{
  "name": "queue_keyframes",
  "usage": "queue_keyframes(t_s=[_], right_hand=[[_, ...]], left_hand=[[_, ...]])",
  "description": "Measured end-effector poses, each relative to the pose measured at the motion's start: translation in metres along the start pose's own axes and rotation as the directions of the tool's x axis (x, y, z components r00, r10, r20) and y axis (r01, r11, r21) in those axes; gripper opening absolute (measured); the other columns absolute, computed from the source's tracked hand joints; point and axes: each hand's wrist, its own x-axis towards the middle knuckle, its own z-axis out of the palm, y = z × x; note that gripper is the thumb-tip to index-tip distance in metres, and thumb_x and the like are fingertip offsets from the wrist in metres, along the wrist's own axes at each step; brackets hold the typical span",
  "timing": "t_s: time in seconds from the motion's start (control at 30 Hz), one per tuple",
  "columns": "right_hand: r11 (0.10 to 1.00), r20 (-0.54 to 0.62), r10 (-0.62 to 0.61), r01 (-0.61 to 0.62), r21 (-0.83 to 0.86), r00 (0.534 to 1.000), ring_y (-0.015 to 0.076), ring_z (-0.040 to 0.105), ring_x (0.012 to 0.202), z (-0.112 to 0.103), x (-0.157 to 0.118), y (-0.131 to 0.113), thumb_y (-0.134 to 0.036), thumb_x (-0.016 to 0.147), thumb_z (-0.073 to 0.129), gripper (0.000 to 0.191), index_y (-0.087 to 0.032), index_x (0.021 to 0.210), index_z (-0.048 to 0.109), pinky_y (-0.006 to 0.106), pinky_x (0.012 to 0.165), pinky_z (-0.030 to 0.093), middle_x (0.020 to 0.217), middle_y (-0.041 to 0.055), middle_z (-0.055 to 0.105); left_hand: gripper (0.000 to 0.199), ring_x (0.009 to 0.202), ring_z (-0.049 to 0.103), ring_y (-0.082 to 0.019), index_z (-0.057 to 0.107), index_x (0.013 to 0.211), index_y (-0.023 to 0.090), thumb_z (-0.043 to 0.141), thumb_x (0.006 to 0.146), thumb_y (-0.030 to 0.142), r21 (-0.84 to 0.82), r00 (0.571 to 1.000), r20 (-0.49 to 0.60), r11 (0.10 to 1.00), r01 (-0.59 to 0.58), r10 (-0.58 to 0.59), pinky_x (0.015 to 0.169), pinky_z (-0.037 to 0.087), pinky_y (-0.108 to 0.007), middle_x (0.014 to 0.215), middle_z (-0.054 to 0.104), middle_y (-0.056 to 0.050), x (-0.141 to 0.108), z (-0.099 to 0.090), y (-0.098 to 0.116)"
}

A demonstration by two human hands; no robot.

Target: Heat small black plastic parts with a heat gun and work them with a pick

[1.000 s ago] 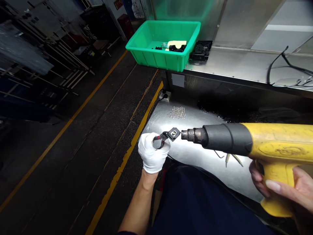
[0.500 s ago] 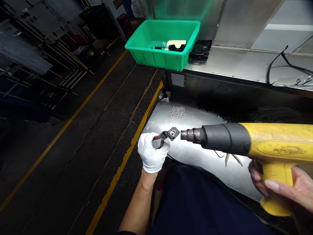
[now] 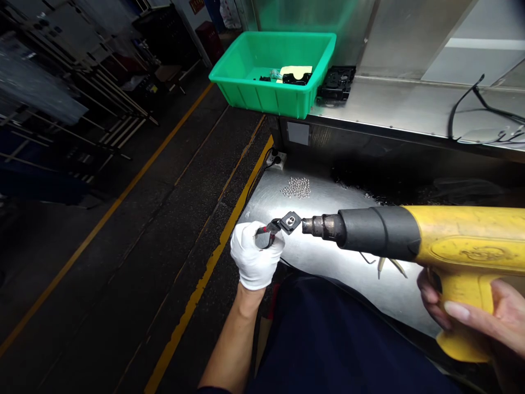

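Note:
My left hand [image 3: 256,257], in a white glove, is closed around pliers [image 3: 270,230] with dark jaws and red marks. The jaws grip a small black square part [image 3: 291,222] with a shiny round metal piece in its middle. My bare right hand [image 3: 484,314] is wrapped round the handle of a yellow and black heat gun [image 3: 463,235]. The gun's stepped metal nozzle points left, its tip very close to the right corner of the black part; whether they touch is hard to tell. Behind the part, a cluster of small shiny balls [image 3: 298,187] lies on the metal table [image 3: 328,260].
A green bin [image 3: 262,96] holding black parts stands on the raised metal shelf [image 3: 389,106], beside a black part [image 3: 338,83]. Black-framed glasses [image 3: 453,117] lie at right. A power socket [image 3: 276,159] sits at the table's back left corner. Yellow-handled pliers [image 3: 391,267] lie below the gun.
The black part has shifted very slightly up. The heat gun and both hands hold almost the same positions.

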Motion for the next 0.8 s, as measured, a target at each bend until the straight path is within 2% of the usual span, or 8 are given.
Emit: queue_keyframes(t_s=[0.17,0.37,0.8], right_hand=[[1.000,0.040,0.001,-0.001,0.005,0.999,0.0200,0.050,0.057,-0.0045,0.0020,0.0025,-0.050,0.071,0.082,0.027,-0.027,0.080,0.071,0.032,0.049,0.042,0.070,0.0027,0.063],[0.999,0.014,-0.033,0.033,0.004,0.999,0.0194,0.052,0.058,-0.0043,0.0007,0.0047,-0.046,0.074,0.080,0.023,-0.027,0.084,0.072,0.031,0.051,0.044,0.074,0.0021,0.066],[0.996,0.039,-0.087,0.088,-0.027,0.995,0.0203,0.055,0.058,-0.0085,0.0026,0.0076,-0.043,0.076,0.078,0.020,-0.028,0.087,0.070,0.031,0.049,0.045,0.074,0.0029,0.067]], left_hand=[[0.020,0.078,0.061,-0.020,0.063,0.093,0.019,0.074,0.077,0.022,-0.007,1.000,-0.016,1.000,-0.020,0.020,0.074,0.049,-0.034,0.083,0.061,-0.003,0.0009,0.0000,0.0004],[0.021,0.077,0.062,-0.020,0.062,0.094,0.019,0.075,0.078,0.022,0.004,0.998,-0.040,0.999,-0.045,0.045,0.074,0.050,-0.034,0.084,0.062,-0.004,0.0018,0.0002,0.0012],[0.021,0.078,0.062,-0.021,0.063,0.095,0.019,0.075,0.080,0.027,0.055,0.999,-0.036,0.998,-0.035,0.037,0.073,0.050,-0.034,0.083,0.061,-0.004,0.0015,-0.0007,0.0021]])
